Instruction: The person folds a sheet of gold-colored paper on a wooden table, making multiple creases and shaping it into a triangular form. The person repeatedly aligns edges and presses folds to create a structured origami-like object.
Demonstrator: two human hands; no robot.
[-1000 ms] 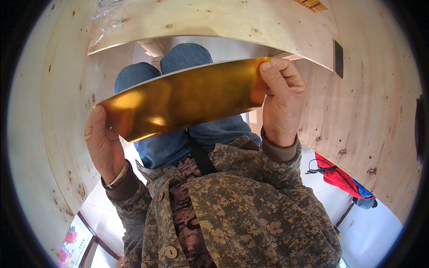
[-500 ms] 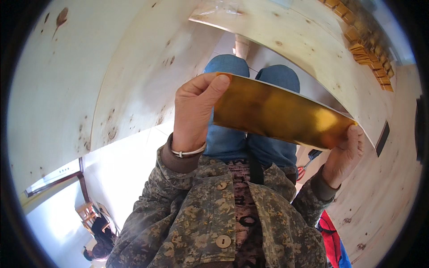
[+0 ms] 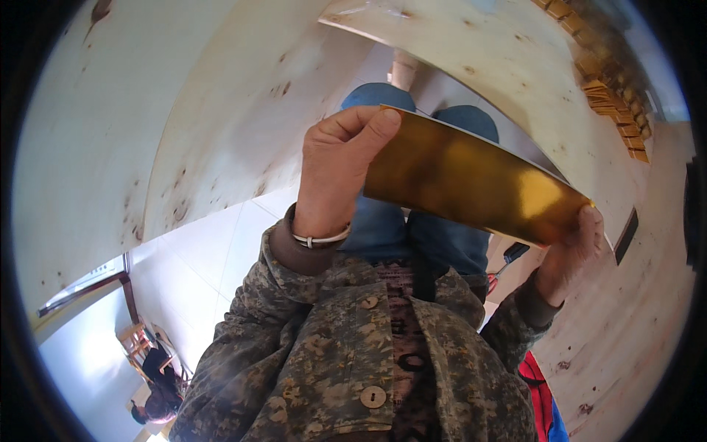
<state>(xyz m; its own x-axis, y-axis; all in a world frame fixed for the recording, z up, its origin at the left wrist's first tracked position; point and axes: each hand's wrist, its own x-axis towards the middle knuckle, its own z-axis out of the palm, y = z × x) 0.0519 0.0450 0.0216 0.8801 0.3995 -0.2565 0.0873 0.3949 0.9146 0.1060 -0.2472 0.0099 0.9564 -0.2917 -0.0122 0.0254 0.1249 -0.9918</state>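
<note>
Holding a glossy gold sheet [image 3: 464, 177] up over your jeans [image 3: 442, 239], you have it slung between both hands, tilted so its left end sits farther away than its right. Your left hand [image 3: 335, 166] pinches the far left corner, thumb flat on the gold face and the other fingers mostly hidden behind. Your right hand [image 3: 571, 250] grips the right end, thumb over the edge with the fingers closed up near it, though blur there means you cannot tell how firm that hold is.

Since only the ends are gripped, the near edge hangs unsupported, and an uneven pull could twist the sheet and put a crease across the middle. Pressing hard at the left corner might dent it, and the thumbs could leave marks on that shiny face. If the right pinch is loose, that end may slip and drop toward your lap.

Watch the far wooden board [image 3: 486, 66] too: its edge runs close to the sheet's right end, and whether they touch is unclear. A swing rightward could catch on it or on the black strip [image 3: 627, 237] just beyond your right fingers
</note>
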